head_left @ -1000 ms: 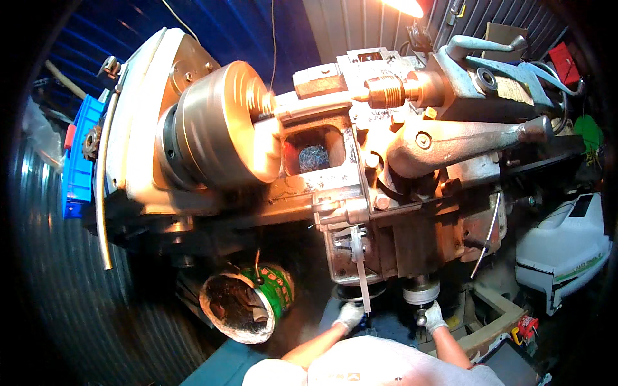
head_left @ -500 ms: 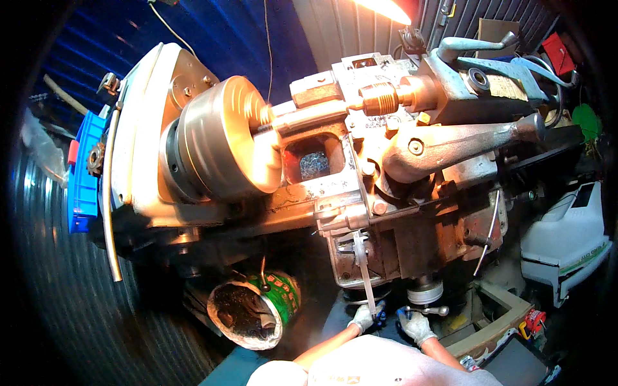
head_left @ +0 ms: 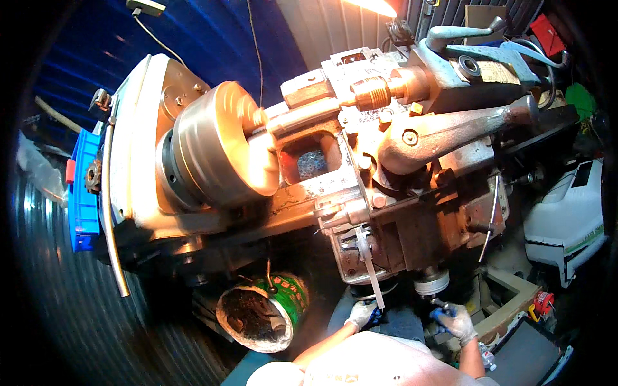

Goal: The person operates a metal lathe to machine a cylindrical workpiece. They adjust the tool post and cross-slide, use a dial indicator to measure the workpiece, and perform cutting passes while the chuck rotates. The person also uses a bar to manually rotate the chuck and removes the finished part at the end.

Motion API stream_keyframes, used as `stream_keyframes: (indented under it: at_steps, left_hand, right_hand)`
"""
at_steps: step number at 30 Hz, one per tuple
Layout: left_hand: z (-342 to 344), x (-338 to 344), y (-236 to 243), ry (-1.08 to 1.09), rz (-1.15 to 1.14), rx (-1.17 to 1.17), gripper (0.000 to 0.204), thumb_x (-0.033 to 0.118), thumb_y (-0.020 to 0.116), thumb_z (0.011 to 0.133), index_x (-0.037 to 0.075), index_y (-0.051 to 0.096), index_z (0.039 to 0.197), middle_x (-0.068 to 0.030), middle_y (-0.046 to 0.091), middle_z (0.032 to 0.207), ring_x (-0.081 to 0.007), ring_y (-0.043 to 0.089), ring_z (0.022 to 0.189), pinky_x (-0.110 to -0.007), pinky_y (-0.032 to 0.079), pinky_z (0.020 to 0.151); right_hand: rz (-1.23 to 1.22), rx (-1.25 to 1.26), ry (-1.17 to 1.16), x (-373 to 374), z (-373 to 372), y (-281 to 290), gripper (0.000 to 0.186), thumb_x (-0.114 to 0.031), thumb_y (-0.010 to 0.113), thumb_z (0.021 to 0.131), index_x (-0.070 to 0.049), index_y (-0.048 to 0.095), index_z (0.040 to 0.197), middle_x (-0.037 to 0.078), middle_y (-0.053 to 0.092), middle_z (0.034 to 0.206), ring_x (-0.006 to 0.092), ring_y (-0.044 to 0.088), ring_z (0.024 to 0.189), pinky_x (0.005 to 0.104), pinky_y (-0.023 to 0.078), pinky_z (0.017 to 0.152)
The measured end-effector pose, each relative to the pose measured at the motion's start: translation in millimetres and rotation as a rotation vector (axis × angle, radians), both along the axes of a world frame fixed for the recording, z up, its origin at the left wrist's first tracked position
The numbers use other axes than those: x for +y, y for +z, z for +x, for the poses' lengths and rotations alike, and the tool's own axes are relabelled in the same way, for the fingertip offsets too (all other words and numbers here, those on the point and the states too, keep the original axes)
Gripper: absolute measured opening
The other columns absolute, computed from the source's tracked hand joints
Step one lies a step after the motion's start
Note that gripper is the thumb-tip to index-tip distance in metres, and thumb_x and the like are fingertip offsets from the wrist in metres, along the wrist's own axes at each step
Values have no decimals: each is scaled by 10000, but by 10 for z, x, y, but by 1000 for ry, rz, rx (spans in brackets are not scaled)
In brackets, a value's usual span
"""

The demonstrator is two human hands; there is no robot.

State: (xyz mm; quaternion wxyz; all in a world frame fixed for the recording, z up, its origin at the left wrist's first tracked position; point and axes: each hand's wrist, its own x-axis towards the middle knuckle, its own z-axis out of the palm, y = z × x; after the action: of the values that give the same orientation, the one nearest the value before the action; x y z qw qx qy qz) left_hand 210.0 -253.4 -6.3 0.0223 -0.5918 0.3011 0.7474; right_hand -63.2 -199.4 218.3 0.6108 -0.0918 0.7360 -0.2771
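Note:
In front of me stands a metal lathe. Its chuck [head_left: 215,145] is blurred as if spinning, with a long shaft [head_left: 308,114] running from it to a ribbed, threaded-looking part [head_left: 371,94] at the tailstock [head_left: 444,80]. My right hand [head_left: 458,323], in a white and blue glove, is closed on the crank handle [head_left: 440,303] below the round dial [head_left: 431,282]. My left hand [head_left: 362,314], gloved alike, is closed at the dark handwheel [head_left: 373,294] under the carriage; its fingertips are partly hidden. A pale strip [head_left: 371,270] hangs down beside it.
A large lever handle [head_left: 457,132] tops the tool post. Below the chuck stands a green bucket [head_left: 293,302] of dark scraps. A blue crate [head_left: 85,193] is at far left, a white casing [head_left: 566,215] at right. A bright lamp [head_left: 370,6] hangs above.
My right hand has moved right, and the crank handle has turned to a different angle. My left hand stays by the handwheel. The whole view has tilted slightly.

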Motion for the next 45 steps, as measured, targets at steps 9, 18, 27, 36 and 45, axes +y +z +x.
stream_keyframes:
  at_steps: [9,18,27,36,45]
  left_hand:
    - [52,-178,244,39,46,58,238,236,637,879,41,660,1015,-21,665,863,-135,618,760,-289,496,678]
    - [136,51,-238,-194,-176,103,278,278,622,887,50,658,1043,-53,678,979,-187,627,904,-321,490,797]
    - [65,-15,-73,-83,-125,74,319,311,638,865,57,667,1056,-93,682,990,-202,629,910,-330,488,796]
    - [138,75,-288,-239,-326,12,384,362,651,836,71,661,1085,-134,675,1070,-281,626,990,-362,473,860]
    - [193,214,-536,-255,-357,81,391,377,582,877,105,631,1153,-144,641,1157,-320,583,1076,-377,446,915]
  right_hand:
    - [-150,794,305,330,-181,-1156,267,-138,652,739,-29,649,983,181,672,813,344,654,735,413,513,689]
    - [53,385,619,96,580,-1107,428,-441,616,824,-62,655,1019,233,663,968,404,626,921,468,490,795]
    - [19,-7,445,45,56,-278,240,-243,714,788,-21,689,877,89,651,698,149,599,606,315,485,590]
    - [-63,42,104,-12,-190,-91,213,-68,627,838,-13,691,1034,42,651,730,89,575,550,243,470,514]
    - [-129,548,245,191,-296,-792,235,-110,645,760,0,666,967,144,668,743,221,648,659,350,508,628]
